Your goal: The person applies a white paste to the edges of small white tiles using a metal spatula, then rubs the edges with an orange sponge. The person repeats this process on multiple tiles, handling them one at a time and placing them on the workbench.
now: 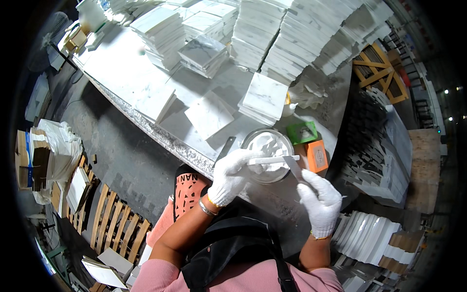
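My left hand (232, 176), in a white knit glove, is closed on one end of a narrow white strip (273, 159). The strip reaches rightward over a round bowl of white paste (266, 142). My right hand (322, 203), gloved the same way, grips a flat metal scraper (293, 168). Its blade meets or nearly meets the strip's far end; exact contact is hard to tell. Just beyond my left hand a second dark flat blade (226, 148) lies on the table. A green box (301, 132) and an orange box (317, 156) sit right of the bowl.
A single marble tile (209, 115) and a small tile stack (265, 97) lie past the bowl. Tall tile stacks (253, 36) line the table's far side. A wooden pallet (119, 219) is on the floor at left; white slabs (367, 238) stand at lower right.
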Tool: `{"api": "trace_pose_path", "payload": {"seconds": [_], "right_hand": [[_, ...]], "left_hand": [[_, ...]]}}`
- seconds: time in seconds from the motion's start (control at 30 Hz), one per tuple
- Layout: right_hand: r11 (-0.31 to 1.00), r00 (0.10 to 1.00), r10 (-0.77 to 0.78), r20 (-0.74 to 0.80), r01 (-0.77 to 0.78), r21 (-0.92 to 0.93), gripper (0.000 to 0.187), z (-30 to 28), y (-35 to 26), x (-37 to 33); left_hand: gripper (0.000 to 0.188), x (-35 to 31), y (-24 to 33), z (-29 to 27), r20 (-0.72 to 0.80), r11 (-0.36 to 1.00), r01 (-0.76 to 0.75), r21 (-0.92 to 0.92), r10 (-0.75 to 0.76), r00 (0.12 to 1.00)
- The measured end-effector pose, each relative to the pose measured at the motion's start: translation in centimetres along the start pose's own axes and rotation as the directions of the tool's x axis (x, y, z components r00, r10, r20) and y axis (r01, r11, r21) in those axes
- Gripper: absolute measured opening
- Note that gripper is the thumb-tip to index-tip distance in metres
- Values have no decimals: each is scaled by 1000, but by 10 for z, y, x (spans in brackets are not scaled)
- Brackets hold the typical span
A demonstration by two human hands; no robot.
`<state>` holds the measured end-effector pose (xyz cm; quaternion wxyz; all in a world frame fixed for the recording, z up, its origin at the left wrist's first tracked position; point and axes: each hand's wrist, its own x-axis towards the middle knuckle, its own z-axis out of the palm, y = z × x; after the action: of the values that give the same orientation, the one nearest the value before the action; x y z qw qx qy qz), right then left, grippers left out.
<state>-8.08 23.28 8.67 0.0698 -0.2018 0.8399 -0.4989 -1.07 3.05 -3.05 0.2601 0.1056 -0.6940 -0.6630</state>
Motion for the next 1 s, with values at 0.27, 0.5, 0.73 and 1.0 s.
{"api": "trace_pose_path", "payload": {"seconds": [0.27,0.5,0.73,1.0], "right_hand": [[865,909,417,-20,-390,315,25,-10,40,9],[987,989,117,89,-105,-124,22,22,71,27],[971,983,94,161,-54,-233,32,9,83,42],[754,924,-382,-4,309,-580,49,15,98,149]], "left_hand": [[38,-2,-2,-11,-12,990,116,-84,-117,993],[40,0,2,-14,-12,920,275,-278,-290,957],[36,2,4,-10,-28,957,222,-185,-231,973],[35,7,10,-6,20,974,224,-30,-223,975]]}}
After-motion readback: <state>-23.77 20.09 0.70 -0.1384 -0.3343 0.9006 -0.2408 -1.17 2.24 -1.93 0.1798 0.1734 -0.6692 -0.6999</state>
